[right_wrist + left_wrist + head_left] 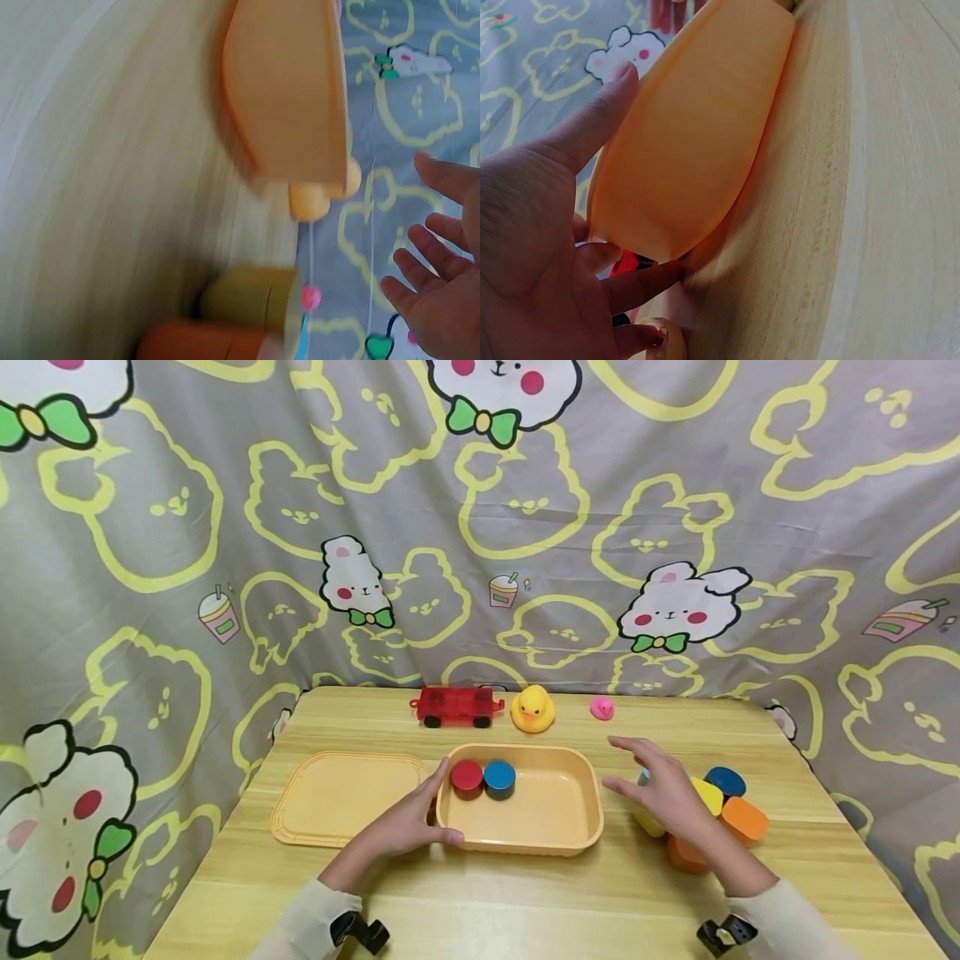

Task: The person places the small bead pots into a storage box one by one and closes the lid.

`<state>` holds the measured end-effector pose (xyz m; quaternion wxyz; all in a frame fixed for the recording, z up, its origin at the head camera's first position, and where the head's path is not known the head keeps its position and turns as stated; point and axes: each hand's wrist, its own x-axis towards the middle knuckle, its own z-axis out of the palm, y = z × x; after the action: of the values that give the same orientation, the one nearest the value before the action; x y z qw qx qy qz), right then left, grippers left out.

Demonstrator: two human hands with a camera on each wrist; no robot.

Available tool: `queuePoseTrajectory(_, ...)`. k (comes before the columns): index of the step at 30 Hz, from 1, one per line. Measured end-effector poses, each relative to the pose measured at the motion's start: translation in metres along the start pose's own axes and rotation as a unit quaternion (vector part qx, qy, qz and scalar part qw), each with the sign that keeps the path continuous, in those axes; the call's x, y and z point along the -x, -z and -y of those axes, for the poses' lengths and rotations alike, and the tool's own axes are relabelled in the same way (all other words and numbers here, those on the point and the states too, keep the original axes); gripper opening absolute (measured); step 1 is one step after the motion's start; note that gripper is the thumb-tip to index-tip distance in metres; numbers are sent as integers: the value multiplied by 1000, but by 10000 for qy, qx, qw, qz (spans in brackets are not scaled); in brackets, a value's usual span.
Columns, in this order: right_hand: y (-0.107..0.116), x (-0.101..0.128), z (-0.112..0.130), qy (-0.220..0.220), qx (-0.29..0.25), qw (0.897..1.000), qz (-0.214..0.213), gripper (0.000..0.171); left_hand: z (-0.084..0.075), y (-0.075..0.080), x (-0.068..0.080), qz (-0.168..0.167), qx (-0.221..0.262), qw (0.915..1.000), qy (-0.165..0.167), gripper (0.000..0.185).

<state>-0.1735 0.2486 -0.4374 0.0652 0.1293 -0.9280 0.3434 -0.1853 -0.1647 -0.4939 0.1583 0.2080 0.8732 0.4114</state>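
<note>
A shallow peach plastic box (540, 843) stands on the table, with a red round piece (467, 779) and a blue round piece (499, 779) side by side in its left part. My left hand (405, 822) rests against the box's left end, thumb at the front corner and fingers spread along the end wall. In the left wrist view the thumb (604, 112) lies by the rim. My right hand (667, 789) hovers in the air right of the box, fingers apart, holding nothing. Beneath it sit several coloured pieces, partly hidden, including yellow, orange (745, 821) and dark blue (725, 782) ones.
A flat peach lid (348, 797) lies left of the box. Along the back edge stand a red toy wagon (456, 706), a yellow duck (533, 709) and a small pink duck (602, 708). A patterned curtain (555, 543) hangs behind the table.
</note>
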Motion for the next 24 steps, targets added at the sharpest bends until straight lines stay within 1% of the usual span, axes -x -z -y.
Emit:
queuePoseTrajectory(7, 22, 8, -32, -450, 199, 9987, 101, 77, -2, 0, 0, 2, 37, 10000, 39, 123)
queuePoseTrajectory(13, 32, 11, -59, -607, 353, 9975, 72, 82, -1, 0, 0, 3, -31, 10000, 20, 123)
queuePoseTrajectory(19, 34, 14, -81, -705, 390, 9966, 151, 89, -1, 1, 0, 4, -48, 10000, -2, 124)
queuePoseTrajectory(24, 30, 15, -90, -875, 476, 9945, 320, 90, 0, 1, 0, -3, -46, 10000, -23, 125)
